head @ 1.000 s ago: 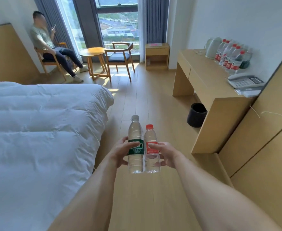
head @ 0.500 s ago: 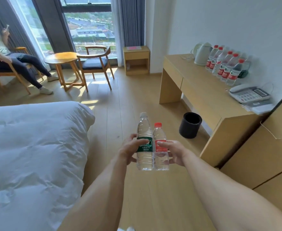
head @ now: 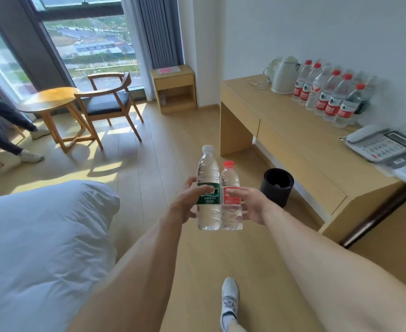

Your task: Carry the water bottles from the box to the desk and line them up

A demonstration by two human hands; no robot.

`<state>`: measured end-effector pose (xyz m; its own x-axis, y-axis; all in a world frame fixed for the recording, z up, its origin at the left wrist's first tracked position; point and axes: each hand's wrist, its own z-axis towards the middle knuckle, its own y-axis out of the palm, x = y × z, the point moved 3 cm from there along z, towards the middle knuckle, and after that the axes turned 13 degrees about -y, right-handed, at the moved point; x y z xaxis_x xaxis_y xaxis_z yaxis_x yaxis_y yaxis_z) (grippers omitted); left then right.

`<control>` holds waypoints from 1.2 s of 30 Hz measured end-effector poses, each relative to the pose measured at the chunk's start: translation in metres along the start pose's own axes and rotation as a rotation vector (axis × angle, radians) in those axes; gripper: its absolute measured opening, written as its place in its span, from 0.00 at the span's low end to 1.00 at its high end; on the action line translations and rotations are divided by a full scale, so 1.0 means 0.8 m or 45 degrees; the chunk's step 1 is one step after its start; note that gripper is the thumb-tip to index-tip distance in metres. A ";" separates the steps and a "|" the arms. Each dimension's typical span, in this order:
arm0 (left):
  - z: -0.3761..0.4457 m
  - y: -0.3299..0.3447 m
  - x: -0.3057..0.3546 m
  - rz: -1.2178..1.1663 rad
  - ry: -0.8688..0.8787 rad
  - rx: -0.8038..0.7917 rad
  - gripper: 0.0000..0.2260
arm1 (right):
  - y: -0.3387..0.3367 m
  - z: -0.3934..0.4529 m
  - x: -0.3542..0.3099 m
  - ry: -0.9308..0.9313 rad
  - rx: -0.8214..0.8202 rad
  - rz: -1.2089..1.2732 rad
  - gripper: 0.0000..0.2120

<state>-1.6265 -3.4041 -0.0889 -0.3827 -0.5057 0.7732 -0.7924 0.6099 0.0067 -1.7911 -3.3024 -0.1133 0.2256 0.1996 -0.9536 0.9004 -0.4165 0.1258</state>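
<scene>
My left hand (head: 188, 204) grips a tall green-labelled water bottle (head: 208, 213) with a white cap. Beside it, touching, my right hand (head: 251, 204) grips a shorter red-labelled bottle (head: 231, 214) with a red cap. Both bottles are upright, held out in front of me above the wooden floor. To the right stands the light wooden desk (head: 293, 140). Along its back edge by the wall stands a row of several red-capped bottles (head: 326, 97). The box is out of view.
On the desk are a white kettle (head: 284, 75) and a telephone (head: 381, 144). A black bin (head: 277, 186) stands on the floor by the desk. The white bed (head: 41, 248) fills the left. A chair (head: 108, 104), round table (head: 48, 101) and a seated person's legs (head: 3, 130) are by the window.
I have walked forward along the bed; the desk, bin and row of bottles are closer and larger. Both hands keep the same hold on the two bottles.
</scene>
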 end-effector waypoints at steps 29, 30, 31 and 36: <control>0.497 0.077 0.402 0.195 0.021 -0.265 0.25 | -0.192 0.514 -0.171 -0.072 0.402 0.166 0.19; 0.516 0.083 0.417 0.217 0.023 -0.302 0.25 | -0.200 0.529 -0.176 -0.080 0.446 0.186 0.19; 0.534 0.087 0.433 0.245 0.021 -0.336 0.25 | -0.206 0.544 -0.182 -0.088 0.493 0.205 0.18; 0.615 0.109 0.508 0.358 0.022 -0.493 0.21 | -0.230 0.603 -0.213 -0.123 0.688 0.241 0.09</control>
<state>-2.0846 -3.8566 -0.0858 -0.5465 -0.2802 0.7892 -0.4225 0.9059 0.0290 -2.1745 -3.6879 -0.1056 0.3065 0.0060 -0.9518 0.5241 -0.8358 0.1635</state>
